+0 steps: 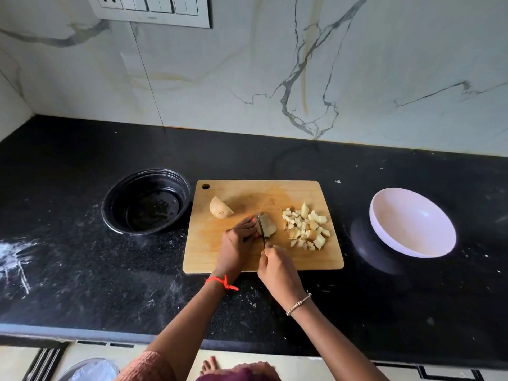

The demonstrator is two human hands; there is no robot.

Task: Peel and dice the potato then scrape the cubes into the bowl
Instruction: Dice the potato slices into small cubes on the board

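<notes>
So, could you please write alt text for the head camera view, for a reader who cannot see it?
On a wooden cutting board, the right hand cuts a potato piece with a knife while the left hand steadies it. Diced potato cubes lie to its right, a potato half to its left. A black bowl and white bowl flank the board.

Black speckled counter [82, 270], tan board [247, 259], white bowl [412, 224] (wall [357, 64] grey-veined marble).

This is a home kitchen. A speckled black stone surface [82, 270] runs along a white marble-veined wall [357, 64] with a white switch-and-socket panel [149, 9]. A rectangular wooden cutting board [220, 259], a round black bowl [147, 200] and a white bowl [412, 224] sit on the surface.
</notes>
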